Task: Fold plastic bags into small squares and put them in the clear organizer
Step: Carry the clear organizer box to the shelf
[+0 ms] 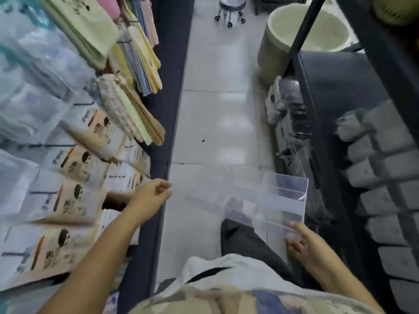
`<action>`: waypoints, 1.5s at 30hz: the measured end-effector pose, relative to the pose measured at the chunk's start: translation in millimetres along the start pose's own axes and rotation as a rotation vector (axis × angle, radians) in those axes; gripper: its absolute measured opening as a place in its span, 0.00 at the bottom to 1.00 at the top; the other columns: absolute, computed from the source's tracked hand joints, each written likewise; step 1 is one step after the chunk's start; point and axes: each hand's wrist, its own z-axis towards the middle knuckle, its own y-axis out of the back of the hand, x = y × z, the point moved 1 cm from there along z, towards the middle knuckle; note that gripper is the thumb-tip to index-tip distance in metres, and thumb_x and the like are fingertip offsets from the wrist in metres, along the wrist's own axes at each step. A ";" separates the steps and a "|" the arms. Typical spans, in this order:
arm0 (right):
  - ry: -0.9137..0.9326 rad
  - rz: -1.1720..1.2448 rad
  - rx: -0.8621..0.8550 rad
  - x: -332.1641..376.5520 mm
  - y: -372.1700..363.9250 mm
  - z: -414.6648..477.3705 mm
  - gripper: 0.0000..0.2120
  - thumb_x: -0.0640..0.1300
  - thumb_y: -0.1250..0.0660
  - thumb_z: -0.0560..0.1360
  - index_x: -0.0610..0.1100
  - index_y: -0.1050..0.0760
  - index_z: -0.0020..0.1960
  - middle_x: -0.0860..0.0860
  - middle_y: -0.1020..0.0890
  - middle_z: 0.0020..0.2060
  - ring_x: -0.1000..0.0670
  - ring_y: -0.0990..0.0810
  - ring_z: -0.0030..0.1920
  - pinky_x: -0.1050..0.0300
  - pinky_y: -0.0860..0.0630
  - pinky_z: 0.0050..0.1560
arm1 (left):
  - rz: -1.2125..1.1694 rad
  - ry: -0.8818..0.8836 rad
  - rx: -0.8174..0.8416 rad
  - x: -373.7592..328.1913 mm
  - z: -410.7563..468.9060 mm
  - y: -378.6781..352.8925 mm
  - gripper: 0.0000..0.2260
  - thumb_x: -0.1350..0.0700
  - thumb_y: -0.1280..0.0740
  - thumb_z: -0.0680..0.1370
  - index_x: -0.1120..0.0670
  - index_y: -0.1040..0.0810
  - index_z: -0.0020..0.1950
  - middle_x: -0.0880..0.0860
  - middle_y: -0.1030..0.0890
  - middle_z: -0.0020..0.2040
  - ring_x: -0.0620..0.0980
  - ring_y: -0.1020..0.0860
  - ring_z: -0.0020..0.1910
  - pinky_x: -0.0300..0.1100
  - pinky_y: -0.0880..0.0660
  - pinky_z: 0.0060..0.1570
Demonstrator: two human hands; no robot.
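Between the two hands a clear plastic bag (204, 198) is stretched as a faint, blurred sheet, running from the left grip rightward and slightly toward the person. The left hand (150, 192) pinches its end, thumb against curled fingers, closed tight on the film. At the far end of the sheet the right hand (306, 243) has its forefinger straight and laid on the near lower edge of the clear organizer (283, 196). Its other fingers are curled with clear film at them, but the blur does not let me tell whether they actually grip the bag. A ring shows on one of these curled fingers.

The organizer stands upright just beyond the right hand, its stepped compartments facing the person; the bag passes in front of its left part. Below the stretched bag lies a dark trouser leg (244, 245), and under everything a pale tiled floor (215, 123).

Left of the left grip hang rows of printed packets (74, 164), and farther off beyond them folded cloths (136, 64) in yellow, green and pink. Right of the right hand rises a dark shelf frame (317, 132) holding grey wrapped packs (385, 166). Well beyond both grips stand a cream bin (283, 30) and a wheeled stool (230, 7).
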 end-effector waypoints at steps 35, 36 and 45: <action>-0.027 -0.067 0.016 846.3 -442.2 614.4 0.25 0.48 0.29 0.72 0.40 0.29 0.65 0.40 0.27 0.62 0.46 0.24 0.45 0.54 0.25 0.42 | 0.139 -0.005 0.085 -455.2 981.1 235.5 0.10 0.52 0.34 0.79 0.48 0.23 0.59 0.45 0.21 0.54 0.43 0.23 0.53 0.39 0.26 0.52; -0.019 -0.082 0.016 869.9 -450.3 631.7 0.21 0.48 0.29 0.72 0.40 0.27 0.61 0.41 0.24 0.57 0.47 0.24 0.43 0.55 0.26 0.40 | 0.149 0.012 0.110 -464.2 1000.0 233.5 0.10 0.53 0.34 0.79 0.49 0.23 0.60 0.46 0.21 0.54 0.44 0.23 0.54 0.39 0.26 0.52; 0.124 -0.311 0.133 1142.4 -548.8 802.1 0.11 0.48 0.30 0.73 0.45 0.31 0.41 0.56 0.30 0.17 0.59 0.31 0.19 0.63 0.35 0.22 | 0.036 0.149 0.132 -584.5 1202.3 252.2 0.11 0.53 0.35 0.79 0.51 0.24 0.61 0.47 0.21 0.56 0.44 0.23 0.55 0.36 0.28 0.52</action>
